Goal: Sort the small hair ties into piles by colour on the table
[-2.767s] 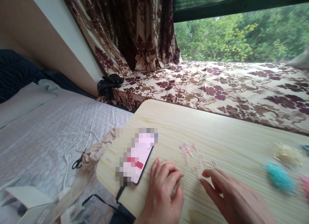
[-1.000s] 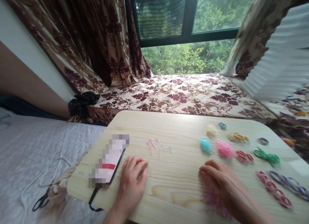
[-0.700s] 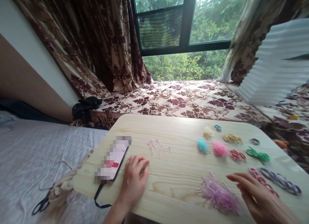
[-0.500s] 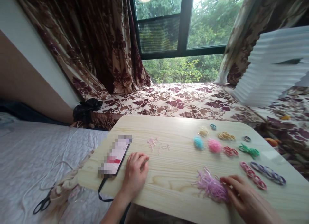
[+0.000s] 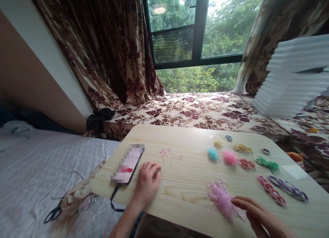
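Note:
My left hand (image 5: 149,180) rests on the table beside the phone, fingers loosely bent, the thumb a little apart and nothing visible in it. At the edge of a tangled heap of thin pinkish-purple bands (image 5: 222,198), my right hand (image 5: 259,212) holds its fingers stretched out and its thumb lower and apart. The index fingertip reaches the heap's right edge; whether it touches cannot be made out. Several small pale pink pieces (image 5: 165,153) lie loose beyond my left hand, with a thin pale loop (image 5: 178,157) near them.
On the wooden table (image 5: 185,138) lie a phone (image 5: 132,164), a blue bundle (image 5: 212,154), a pink bundle (image 5: 230,158), yellow ties (image 5: 243,148), red ties (image 5: 247,163), green ties (image 5: 267,163), pink rings (image 5: 271,190) and purple rings (image 5: 288,187). Scissors (image 5: 52,214) lie left, on the bed.
My right hand's fingers have come off the purple heap's side and straightened apart. The heap looks more spread out. My left hand stays by the phone; the view has shifted slightly.

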Demonstrator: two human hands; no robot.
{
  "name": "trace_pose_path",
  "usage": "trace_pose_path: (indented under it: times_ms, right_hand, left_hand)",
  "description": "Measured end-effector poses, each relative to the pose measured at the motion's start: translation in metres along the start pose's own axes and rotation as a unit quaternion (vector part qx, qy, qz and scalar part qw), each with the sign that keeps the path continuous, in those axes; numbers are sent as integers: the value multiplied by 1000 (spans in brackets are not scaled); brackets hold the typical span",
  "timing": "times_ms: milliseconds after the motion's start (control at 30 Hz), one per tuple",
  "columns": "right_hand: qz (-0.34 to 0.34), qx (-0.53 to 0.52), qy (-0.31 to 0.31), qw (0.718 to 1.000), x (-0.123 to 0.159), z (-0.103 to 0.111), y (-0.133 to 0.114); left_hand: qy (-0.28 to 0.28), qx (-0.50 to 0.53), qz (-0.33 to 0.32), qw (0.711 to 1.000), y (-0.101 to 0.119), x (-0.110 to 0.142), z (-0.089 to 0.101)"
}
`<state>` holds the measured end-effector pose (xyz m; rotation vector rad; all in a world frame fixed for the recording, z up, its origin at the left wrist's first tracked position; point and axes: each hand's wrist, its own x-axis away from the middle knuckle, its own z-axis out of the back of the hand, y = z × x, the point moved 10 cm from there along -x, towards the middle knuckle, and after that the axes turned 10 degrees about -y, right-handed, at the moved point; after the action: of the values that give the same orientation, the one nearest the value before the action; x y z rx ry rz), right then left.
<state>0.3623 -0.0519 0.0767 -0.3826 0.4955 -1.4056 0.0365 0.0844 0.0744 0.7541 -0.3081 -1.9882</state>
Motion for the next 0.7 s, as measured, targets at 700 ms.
trace_pose_path:
  times_ms: [700]
  right_hand:
    - [18,-51,6,999,-54,-12,-32]
  left_hand:
    - [-3,6,-8,1000,-1,1,-1]
